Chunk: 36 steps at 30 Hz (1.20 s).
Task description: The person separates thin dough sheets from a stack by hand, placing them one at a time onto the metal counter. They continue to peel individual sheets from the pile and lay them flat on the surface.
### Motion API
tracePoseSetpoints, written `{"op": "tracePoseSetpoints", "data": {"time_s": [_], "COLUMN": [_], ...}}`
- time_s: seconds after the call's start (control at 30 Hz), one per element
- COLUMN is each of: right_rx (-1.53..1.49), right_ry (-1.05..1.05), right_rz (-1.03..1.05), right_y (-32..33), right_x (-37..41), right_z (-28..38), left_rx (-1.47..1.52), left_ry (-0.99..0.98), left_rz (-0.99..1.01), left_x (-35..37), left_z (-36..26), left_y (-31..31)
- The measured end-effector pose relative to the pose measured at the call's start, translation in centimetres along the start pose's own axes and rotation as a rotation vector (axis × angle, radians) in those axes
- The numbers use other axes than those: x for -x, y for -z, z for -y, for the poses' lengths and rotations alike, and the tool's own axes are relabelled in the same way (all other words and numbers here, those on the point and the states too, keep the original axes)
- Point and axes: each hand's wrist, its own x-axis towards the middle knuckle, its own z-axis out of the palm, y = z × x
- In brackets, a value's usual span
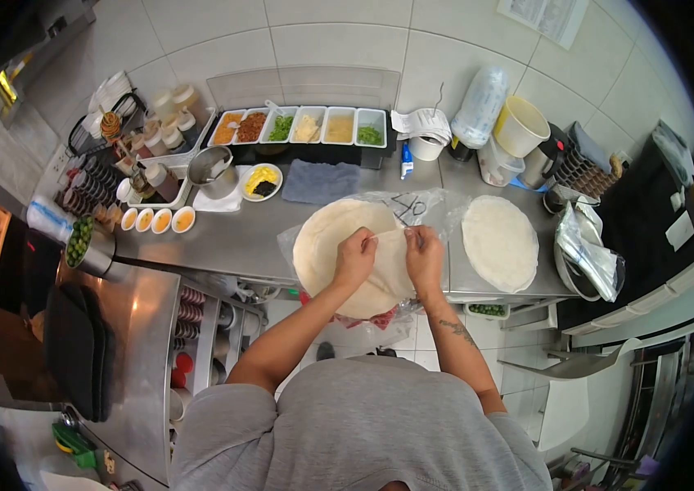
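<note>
Large, thin, round flour tortillas (324,231) lie in a stack on a clear plastic bag (425,203) at the counter's front edge. My left hand (356,259) pinches the edge of the top tortilla between thumb and fingers. Close beside it, my right hand (424,261) pinches the same tortilla, its part between the hands raised and creased. The stack's lower side hangs past the counter edge, over something red that I cannot make out. To the right, another pale tortilla (500,243) lies flat on the steel.
Behind the stack are a folded grey cloth (321,182), a plate of yellow and black food (262,182) and a row of white topping trays (308,125). A steel pot (213,172) and sauce bottles stand left. A bowl with plastic wrapping (584,254) sits at the right end.
</note>
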Motion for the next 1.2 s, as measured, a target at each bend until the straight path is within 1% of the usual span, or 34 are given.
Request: {"op": "tracePoseSetpoints", "data": {"time_s": [0.07,0.17,0.27,0.37,0.43,0.47,0.53,0.63,0.67,0.73,0.87,0.93,1.03,1.07,1.13,1.17,1.2], "right_rx": [-0.012,-0.085,-0.121,-0.092,-0.028,-0.066,-0.146,-0.432,-0.486,-0.593,-0.329,-0.195,0.072,0.060,0.035,0.022,0.009], "right_ry": [0.001,0.034,0.058,0.040,0.005,-0.070,-0.221,-0.297,-0.273,-0.220,-0.159,-0.115,0.214,0.213,0.212,0.205,0.197], "right_rz": [-0.004,0.020,0.016,-0.012,-0.023,-0.003,0.036,0.205,0.236,0.300,0.347,0.330,0.215,0.188,0.133,0.153,0.173], "right_y": [0.1,0.2,0.2,0.6,1.0,1.0,0.7,0.9,0.7,0.4,0.0,-0.2,0.3,0.1,-0.3,-0.3,-0.3], "right_x": [0.5,0.9,1.2,0.7,0.6,0.6,0.6,0.5,0.6,0.3,-0.3,-0.7,-0.3,-0.1,0.5,0.5,0.5], "right_z": [0.6,1.3,1.3,0.8,0.2,-0.3,-1.4,-1.8,-1.7,0.0,0.3,-0.4,0.6,0.9,1.4,1.4,1.5], "left_rx": [-0.033,0.091,0.239,0.040,-0.091,-0.156,-0.087,-0.020,-0.003,0.047,0.056,-0.044,-0.113,-0.122,-0.166,-0.188,-0.134], "left_ry": [0.010,-0.285,-0.105,-0.131,-0.231,-0.279,-0.174,-0.069,-0.038,-0.057,-0.072,-0.064,-0.088,-0.102,-0.198,-0.246,-0.279], "left_rz": [0.021,-0.031,0.159,0.186,-0.017,-0.117,-0.087,-0.021,0.003,0.000,-0.017,-0.029,-0.078,-0.101,-0.135,-0.150,-0.132], "left_x": [0.2,-0.7,-2.0,-2.0,-1.7,-1.4,-0.8,-0.4,-0.3,-0.3,-0.3,-0.4,-0.2,-0.2,-0.1,-0.1,-0.3], "left_z": [0.4,-0.1,-0.5,-1.1,-0.7,-0.4,-0.1,-0.6,-0.8,-0.1,-0.2,-0.4,-0.1,0.1,0.3,0.4,0.2], "left_y": [0.1,-0.8,-0.9,-0.5,-0.8,-1.0,-1.4,-1.5,-1.6,-2.1,-1.9,-1.2,-1.2,-1.2,-1.4,-1.5,-1.5]}}
